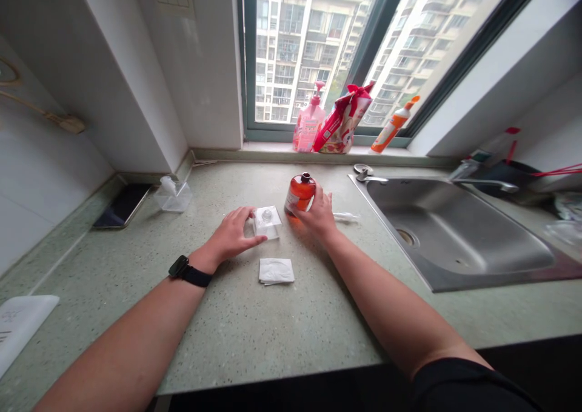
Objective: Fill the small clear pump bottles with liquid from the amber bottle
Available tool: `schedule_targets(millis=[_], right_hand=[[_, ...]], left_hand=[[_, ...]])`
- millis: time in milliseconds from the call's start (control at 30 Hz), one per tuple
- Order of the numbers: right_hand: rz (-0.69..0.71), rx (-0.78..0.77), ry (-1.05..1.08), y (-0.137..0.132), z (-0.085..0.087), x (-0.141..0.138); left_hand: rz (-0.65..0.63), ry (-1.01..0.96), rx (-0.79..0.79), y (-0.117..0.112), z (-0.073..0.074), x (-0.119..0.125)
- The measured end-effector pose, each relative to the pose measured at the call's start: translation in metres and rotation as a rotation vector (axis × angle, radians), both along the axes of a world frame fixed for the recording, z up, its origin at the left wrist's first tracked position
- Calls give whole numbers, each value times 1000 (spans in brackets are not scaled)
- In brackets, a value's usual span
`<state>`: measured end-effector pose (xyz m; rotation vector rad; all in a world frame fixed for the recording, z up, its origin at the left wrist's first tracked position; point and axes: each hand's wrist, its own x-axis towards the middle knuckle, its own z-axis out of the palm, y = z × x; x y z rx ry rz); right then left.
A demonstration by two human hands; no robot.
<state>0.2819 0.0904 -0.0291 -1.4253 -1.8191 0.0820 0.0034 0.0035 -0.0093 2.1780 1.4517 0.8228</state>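
My right hand point(318, 212) is wrapped round an amber bottle point(301, 192) with an uncapped dark neck and a pale label. The bottle stands upright, or nearly so, on the counter. Just left of it is a small clear square bottle point(267, 221) with an open round neck. My left hand point(234, 230) holds this clear bottle at its left side, thumb along the near edge and fingers at the far corner. Closer to me lies a folded white tissue point(276, 271). A clear plastic piece point(346, 217), its kind unclear, rests right of my right hand.
A clear container with a white pump-like top point(173, 195) and a dark phone point(122, 206) are at the left. To the right, a steel sink point(464, 224) is set into the speckled counter point(213, 333). A pink pump bottle point(309, 124), red pouch point(343, 121) and orange-white bottle point(391, 127) line the windowsill.
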Motion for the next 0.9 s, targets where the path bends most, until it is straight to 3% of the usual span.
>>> schedule_targets(millis=[233,667,900], right_hand=[[-58,-11,29,0,-1,-10],[153,149,-47,-18,7,2],[168,122,-137,-19,11,5]], left_hand=[[12,7,19,0,-1,0],[41,-54,84,-4,5,2],[56,-85,132,-6,10,5]])
